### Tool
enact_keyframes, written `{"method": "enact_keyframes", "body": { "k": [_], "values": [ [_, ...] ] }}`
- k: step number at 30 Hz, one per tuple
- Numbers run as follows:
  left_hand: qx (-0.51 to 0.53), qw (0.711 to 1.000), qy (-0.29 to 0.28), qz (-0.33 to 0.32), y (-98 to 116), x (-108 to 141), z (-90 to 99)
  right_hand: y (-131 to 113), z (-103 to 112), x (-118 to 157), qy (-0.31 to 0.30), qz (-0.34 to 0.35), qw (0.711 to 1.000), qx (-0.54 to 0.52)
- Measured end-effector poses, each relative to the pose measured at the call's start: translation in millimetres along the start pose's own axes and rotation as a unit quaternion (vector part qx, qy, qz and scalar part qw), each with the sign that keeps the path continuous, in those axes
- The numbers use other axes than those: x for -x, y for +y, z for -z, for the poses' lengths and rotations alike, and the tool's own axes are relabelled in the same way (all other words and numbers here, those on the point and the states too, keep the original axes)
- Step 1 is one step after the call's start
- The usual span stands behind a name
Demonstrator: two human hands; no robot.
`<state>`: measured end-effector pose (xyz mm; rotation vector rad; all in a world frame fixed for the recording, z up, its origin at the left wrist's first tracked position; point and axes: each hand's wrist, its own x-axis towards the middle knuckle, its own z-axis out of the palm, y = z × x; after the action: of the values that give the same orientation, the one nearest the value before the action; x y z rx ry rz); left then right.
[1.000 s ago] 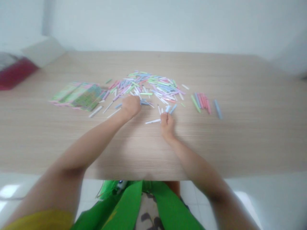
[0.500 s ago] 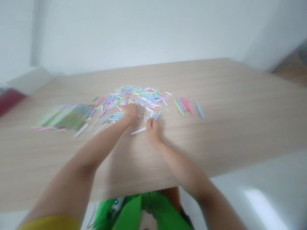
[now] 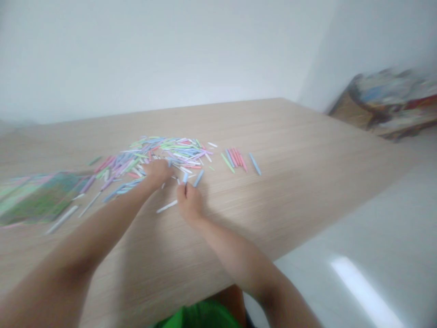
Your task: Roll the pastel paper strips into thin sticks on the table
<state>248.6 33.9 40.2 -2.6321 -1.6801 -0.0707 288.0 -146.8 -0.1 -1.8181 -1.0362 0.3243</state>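
Observation:
My left hand (image 3: 158,172) rests at the near edge of a loose pile of pastel sticks (image 3: 177,148); its fingertips are blurred among them, and what they hold, if anything, cannot be made out. My right hand (image 3: 189,200) is closed on a light blue stick (image 3: 185,177), which pokes up from its fingers. Just beyond it lies another blue stick (image 3: 198,178), and a white stick (image 3: 167,207) lies to its left. Farther right, several red sticks (image 3: 238,159) lie in a row with a green stick (image 3: 227,162), and a blue stick (image 3: 255,163) lies apart.
Flat green and pink packets (image 3: 37,198) lie on the left of the wooden table (image 3: 307,150), with a thick white stick (image 3: 62,220) near them. Beyond the table's right end stands a piece of furniture (image 3: 355,109) with blurred items on it.
The view has swung to the right, so the hands and sticks appear farther left and furniture shows at the right. Against the sticks, both hands have barely moved.

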Motion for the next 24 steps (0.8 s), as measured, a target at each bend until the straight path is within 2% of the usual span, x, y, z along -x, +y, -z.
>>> {"method": "enact_keyframes", "body": {
  "k": [2, 4, 7, 12, 16, 20, 22, 24],
  "values": [
    [-0.007, 0.999, 0.02, 0.036, -3.5, 9.0, 6.2, -1.5, 1.2, 0.6, -0.006, 0.003, 1.0, 0.011],
    [0.007, 0.998, 0.046, 0.046, -12.0, 21.0, 15.6, -2.7, 3.0, 1.3, -0.01, 0.001, 1.0, 0.02],
    [0.039, 0.996, 0.07, 0.038, -38.3, 40.3, 31.3, -3.8, 5.7, 1.0, 0.006, -0.007, 1.0, 0.015],
    [0.154, 0.986, 0.042, 0.052, -112.4, 68.6, 53.3, -4.6, 4.4, 2.0, 0.036, 0.003, 0.999, -0.019],
    [0.227, 0.969, 0.064, 0.075, -172.7, 93.5, 66.1, -8.8, -0.4, 15.4, 0.061, 0.015, 0.996, -0.062],
    [0.16, 0.971, 0.107, 0.142, -206.6, 117.1, 60.5, -12.7, -5.3, 36.3, 0.04, 0.051, 0.994, -0.087],
    [0.118, 0.971, 0.142, 0.154, -211.4, 122.0, 47.8, -12.7, -9.2, 45.4, 0.009, 0.068, 0.994, -0.085],
    [0.09, 0.967, 0.193, 0.139, -209.5, 121.1, 30.7, -11.6, -13.9, 50.6, -0.028, 0.074, 0.994, -0.068]
  ]
}}
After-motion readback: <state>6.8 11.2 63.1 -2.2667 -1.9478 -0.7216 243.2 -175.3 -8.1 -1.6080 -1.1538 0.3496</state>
